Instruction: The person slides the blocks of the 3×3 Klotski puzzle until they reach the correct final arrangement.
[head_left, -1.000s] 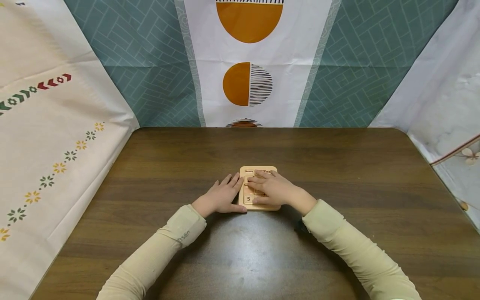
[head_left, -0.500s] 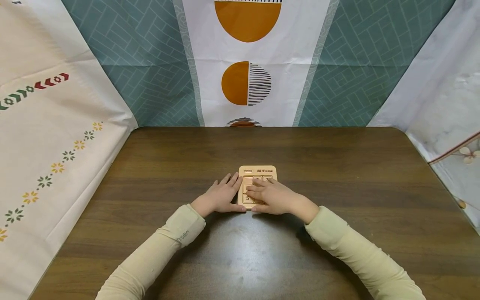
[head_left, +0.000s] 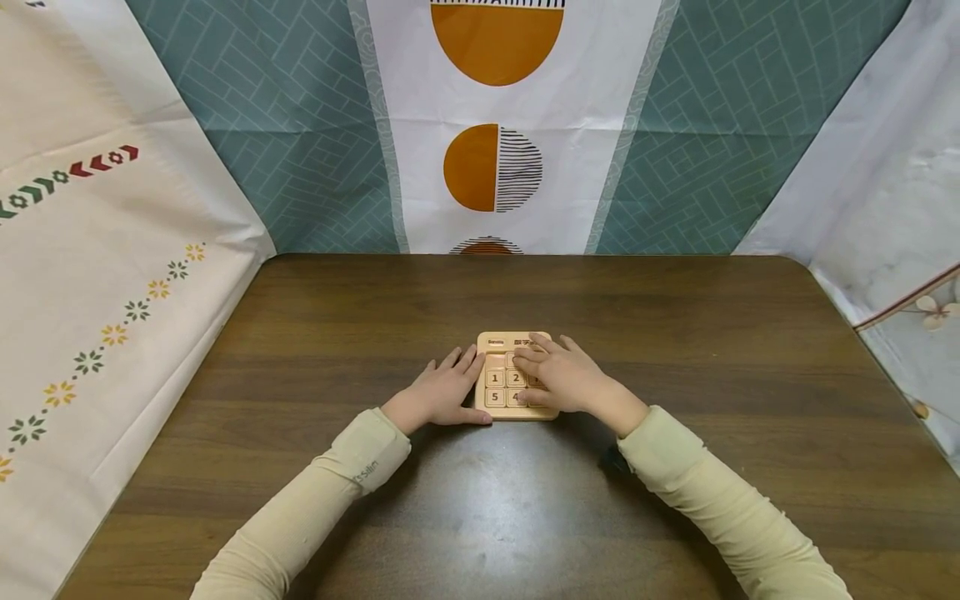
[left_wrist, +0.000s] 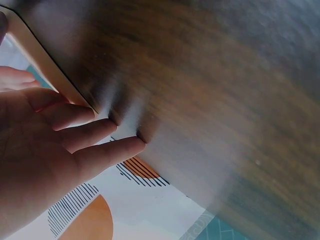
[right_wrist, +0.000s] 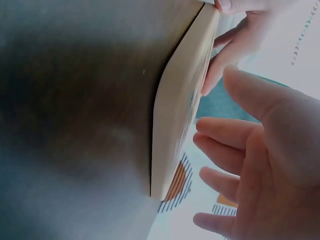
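A small wooden number sliding puzzle lies flat on the table. Tiles marked 1, 2, 5 and 4 show, and its upper-left slot is bare. My left hand braces the puzzle's left side with fairly straight fingers, the thumb at its lower-left corner. Over the right part of the puzzle is my right hand, fingers spread at the tiles and covering the right column. In the right wrist view, the puzzle's pale side stands beside the loosely extended fingers of that hand. The left wrist view shows the puzzle's edge behind the fingers.
The dark wood table ends at a back edge, where a patterned cloth hangs. Pale cloths hang on the left and right. A small dark object sits under the right cuff.
A tile has slid down from the puzzle's upper-left slot. My right hand dipped toward the near edge, then moved up and right, uncovering tiles 1 and 2. The left hand stays in place.
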